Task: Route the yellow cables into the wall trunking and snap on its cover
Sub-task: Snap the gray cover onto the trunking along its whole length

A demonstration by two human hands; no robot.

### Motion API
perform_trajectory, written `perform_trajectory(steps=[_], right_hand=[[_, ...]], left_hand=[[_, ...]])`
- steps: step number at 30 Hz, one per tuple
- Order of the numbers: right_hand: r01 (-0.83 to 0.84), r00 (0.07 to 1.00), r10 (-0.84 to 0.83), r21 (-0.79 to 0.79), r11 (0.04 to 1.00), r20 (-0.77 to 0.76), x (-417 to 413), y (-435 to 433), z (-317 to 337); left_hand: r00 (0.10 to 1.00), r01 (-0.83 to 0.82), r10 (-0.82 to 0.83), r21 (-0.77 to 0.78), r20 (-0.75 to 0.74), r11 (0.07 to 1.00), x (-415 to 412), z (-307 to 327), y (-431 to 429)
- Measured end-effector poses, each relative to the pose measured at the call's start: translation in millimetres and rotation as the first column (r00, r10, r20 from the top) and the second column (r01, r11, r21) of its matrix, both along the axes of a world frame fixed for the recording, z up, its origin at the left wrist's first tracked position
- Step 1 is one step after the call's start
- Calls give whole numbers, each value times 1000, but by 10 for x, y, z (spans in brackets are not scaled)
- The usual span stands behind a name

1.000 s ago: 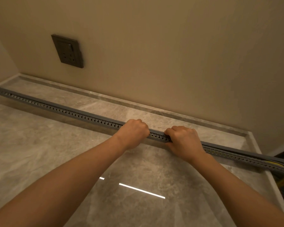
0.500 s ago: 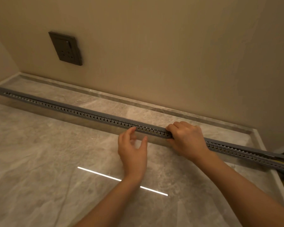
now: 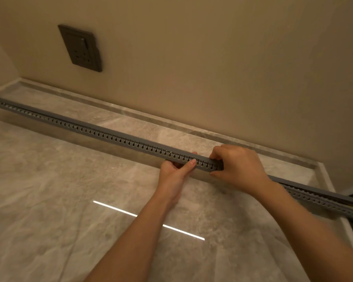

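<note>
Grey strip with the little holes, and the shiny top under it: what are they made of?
The grey strip looks like matte plastic: one even colour, thin walls, neat punched slots; painted metal is possible. The shiny surface looks like polished stone or stone-look tile: cloudy grey-beige veins, and it mirrors a light bar.

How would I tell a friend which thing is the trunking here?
Start at the beige wall, then drop to the marbled stone surface below it. The trunking is the long grey strip running across that surface, gripped by the left hand and right hand; nothing else has its row of keyhole-shaped slots.
</note>
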State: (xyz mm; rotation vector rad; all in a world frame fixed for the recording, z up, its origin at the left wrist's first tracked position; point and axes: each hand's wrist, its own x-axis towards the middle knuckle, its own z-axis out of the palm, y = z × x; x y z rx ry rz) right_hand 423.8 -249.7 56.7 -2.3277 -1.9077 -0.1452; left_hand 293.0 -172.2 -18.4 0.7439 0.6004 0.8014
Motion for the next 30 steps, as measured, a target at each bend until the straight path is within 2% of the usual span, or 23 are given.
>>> perform_trajectory(steps=[2, 4, 6, 8, 13, 30], right_hand=[[93, 971, -102, -52, 994, -215, 88, 69, 61], [128, 899, -175, -142, 982, -402, 189, 113, 58], [112, 833, -205, -206, 972, -515, 251, 117, -11], [110, 775, -207, -195, 975, -597, 265, 106, -80], [135, 748, -214, -171, 976, -629, 300, 115, -117], [145, 763, -178, -104, 984, -622, 258, 93, -116]], left_hand=[[1000, 12, -12, 25, 5, 1000, 9, -13, 12], [1000, 17, -16, 36, -15, 999, 12, -35, 22], [999, 9, -7, 39, -44, 999, 18, -68, 32], [998, 8, -6, 38, -55, 999, 22, -97, 46], [999, 33, -31, 31, -45, 999, 30, -136, 78], [999, 16, -14, 60, -30, 998, 18, -150, 42]])
